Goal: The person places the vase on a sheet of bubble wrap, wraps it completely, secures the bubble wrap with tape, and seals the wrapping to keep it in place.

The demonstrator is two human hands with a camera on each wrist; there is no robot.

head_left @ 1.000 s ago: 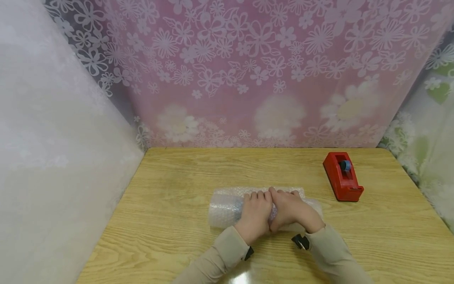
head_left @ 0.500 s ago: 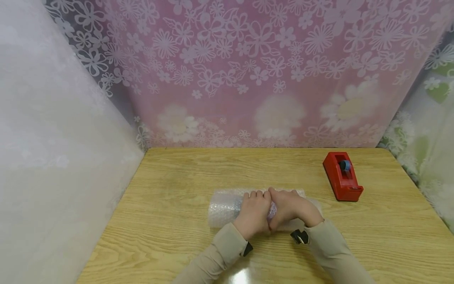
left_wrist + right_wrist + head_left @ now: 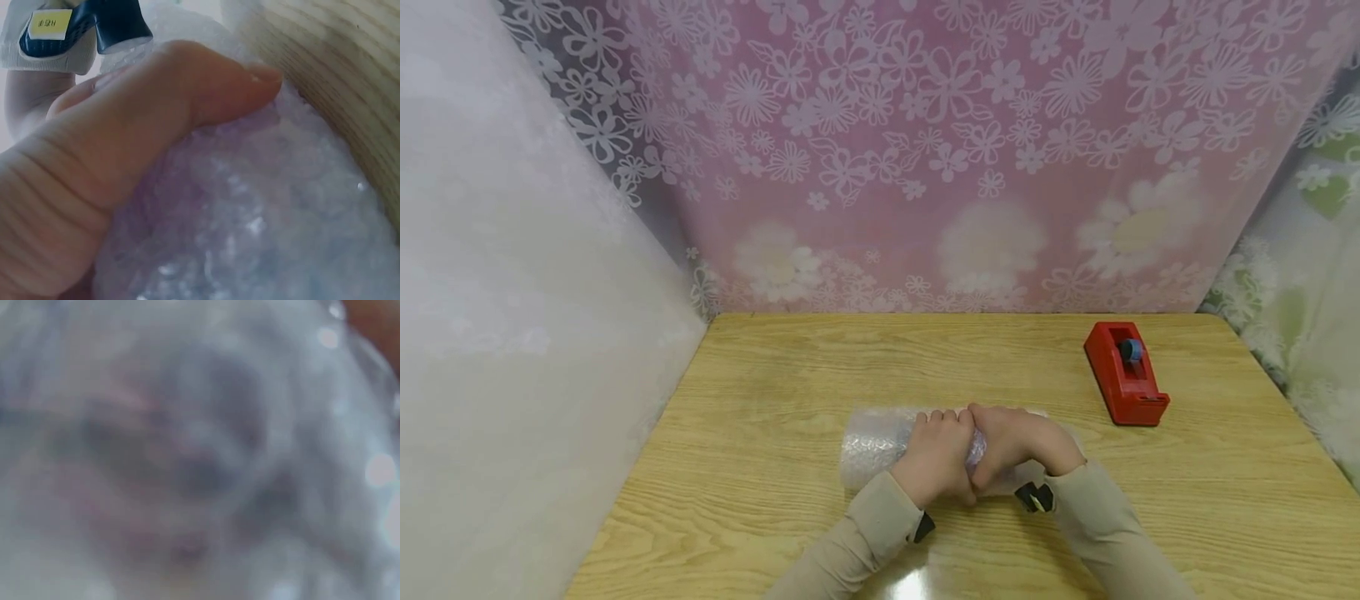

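Note:
A roll of clear bubble wrap (image 3: 871, 450) lies sideways on the table in the head view, with something purplish and bluish dimly visible inside. My left hand (image 3: 936, 457) grips the middle of the roll from above, fingers over the far side. Close against it, my right hand (image 3: 1018, 440) holds the roll just to the right. In the left wrist view, the left thumb (image 3: 187, 87) presses along the bubble wrap (image 3: 262, 212). Blurred bubble wrap (image 3: 206, 450) fills the right wrist view; what it encloses cannot be made out.
A red tape dispenser (image 3: 1126, 375) with a small blue roll of tape stands at the back right of the wooden table (image 3: 760, 375). Behind the table hangs a pink flowered curtain (image 3: 925, 167). A pale sheet (image 3: 535, 292) borders the left side.
The loose layer of bubble wrap at the far side has drawn in, and the roll has shifted slightly toward me. Both hands have kept their hold on it.

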